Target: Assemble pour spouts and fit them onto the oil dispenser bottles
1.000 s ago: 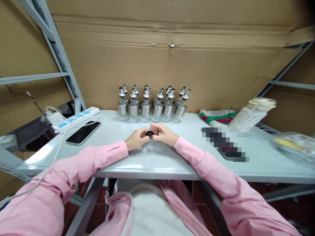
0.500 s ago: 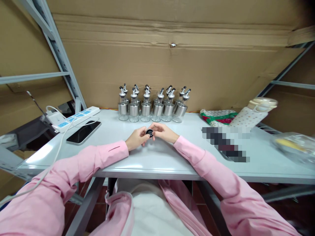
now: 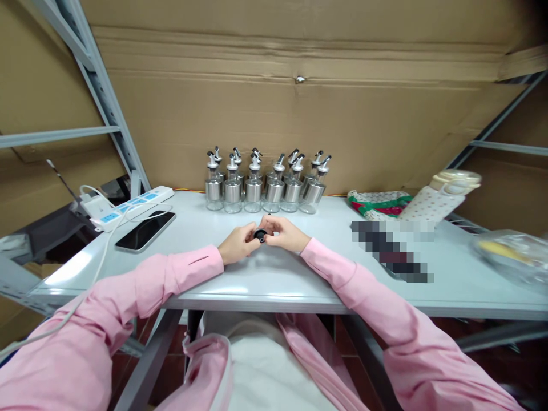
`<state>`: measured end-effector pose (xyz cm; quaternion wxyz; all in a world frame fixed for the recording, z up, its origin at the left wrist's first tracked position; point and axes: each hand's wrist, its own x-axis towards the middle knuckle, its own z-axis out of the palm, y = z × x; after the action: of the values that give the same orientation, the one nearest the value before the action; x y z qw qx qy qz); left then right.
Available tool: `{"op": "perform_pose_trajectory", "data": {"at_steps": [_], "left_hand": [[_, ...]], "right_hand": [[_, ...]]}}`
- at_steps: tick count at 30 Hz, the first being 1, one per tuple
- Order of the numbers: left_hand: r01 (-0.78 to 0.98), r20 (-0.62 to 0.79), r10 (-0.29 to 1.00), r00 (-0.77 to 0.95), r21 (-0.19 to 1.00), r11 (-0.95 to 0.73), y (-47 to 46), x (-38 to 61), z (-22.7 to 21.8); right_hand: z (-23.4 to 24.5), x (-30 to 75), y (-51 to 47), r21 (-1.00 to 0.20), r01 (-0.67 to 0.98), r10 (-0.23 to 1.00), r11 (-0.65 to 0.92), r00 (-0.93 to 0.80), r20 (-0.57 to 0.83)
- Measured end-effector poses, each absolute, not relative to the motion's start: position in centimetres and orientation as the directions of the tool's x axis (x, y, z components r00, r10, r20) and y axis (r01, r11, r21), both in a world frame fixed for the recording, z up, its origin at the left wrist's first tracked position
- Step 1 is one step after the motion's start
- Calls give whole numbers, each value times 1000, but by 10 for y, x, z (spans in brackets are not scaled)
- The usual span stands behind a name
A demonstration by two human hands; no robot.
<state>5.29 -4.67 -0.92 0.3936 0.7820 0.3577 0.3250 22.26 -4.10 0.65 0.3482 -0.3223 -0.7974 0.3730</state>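
Between my fingertips I hold a small pour spout [image 3: 260, 234], its round black underside with a central hole facing me. My left hand [image 3: 240, 242] pinches it from the left. From the right, my right hand [image 3: 286, 233] has its thumb and fingers closed on the same piece. The rest of the spout is mostly hidden by the fingers. Just beyond my hands, several glass oil bottles [image 3: 233, 189] with steel sleeves stand in two rows, with silver-and-black pour spouts on top. The right-hand front bottle [image 3: 314, 194] appears slanted.
On the left of the grey table [image 3: 274, 285] lie a phone [image 3: 146, 231] and a white power strip [image 3: 132, 206] with cables. To the right are a spotted bottle [image 3: 434, 200], a green-and-red patterned cloth item [image 3: 381, 202], a blurred-out object [image 3: 391, 251] and a clear plastic bag [image 3: 514, 254].
The pour spout has tilted slightly and shifted a little in my fingertips. My right fingers have moved slightly around it; the bottles stay where they were.
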Motion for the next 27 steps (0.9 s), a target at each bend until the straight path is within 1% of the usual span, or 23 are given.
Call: {"op": "perform_pose_trajectory", "data": {"at_steps": [5,9,12,14,17,20,24,27], "left_hand": [[228,212,858,468,909,-349,-42,53,-12],[154,237,869,435,931,-331,-40,54,-14],[120,259,858,443,931,-344,-39,55,-15],[116,259,858,443,933,-341,-40,55,-15],[106,261,865,428,936,-335,-40,54,-14],[70,283,883,374,941,-331,-39,54,-13],[27,276,903,329,953,-301,-36,53,-13],[18,233,888,397,965,-262,-35,54,-13]], "right_hand": [[6,224,-36,-862,207,788,463,-541,293],[8,223,-36,-820,240,793,519,-493,358],[9,222,-37,-823,253,815,509,-449,366],[9,222,-36,-852,212,834,478,-414,365],[7,222,-33,-889,106,857,446,-339,389],[7,222,-31,-905,42,874,424,-280,397],[10,224,-31,-905,13,880,425,-240,410],[12,225,-32,-901,31,875,432,-258,410]]}}
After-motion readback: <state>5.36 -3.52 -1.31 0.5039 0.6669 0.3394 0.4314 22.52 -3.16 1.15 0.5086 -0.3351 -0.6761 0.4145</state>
